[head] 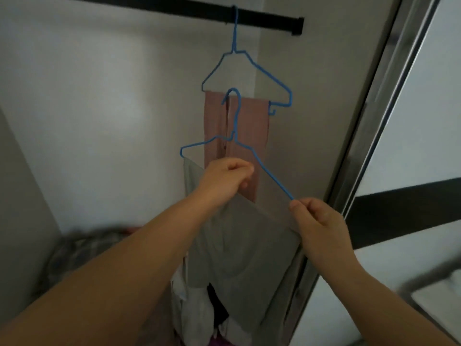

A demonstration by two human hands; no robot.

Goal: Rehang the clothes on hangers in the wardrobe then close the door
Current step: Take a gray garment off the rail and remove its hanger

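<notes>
A blue wire hanger point(252, 63) hangs from the black rail point(189, 10) and carries a folded pink cloth point(249, 136) over its bottom bar. Below it I hold a second blue hanger point(259, 162), tilted down to the right, with a grey garment point(239, 248) draped over its bar. My left hand point(225, 177) grips the top edge of the grey garment near the middle of the hanger. My right hand point(316, 221) pinches the hanger's right end and the cloth there. The hook of this hanger points up in front of the pink cloth.
The wardrobe's sliding door point(409, 151) with its metal frame runs diagonally at the right. A heap of clothes point(199, 308) lies below the grey garment, and a checked dark cloth point(82, 250) lies at lower left. The wardrobe's pale back wall point(99, 108) is behind.
</notes>
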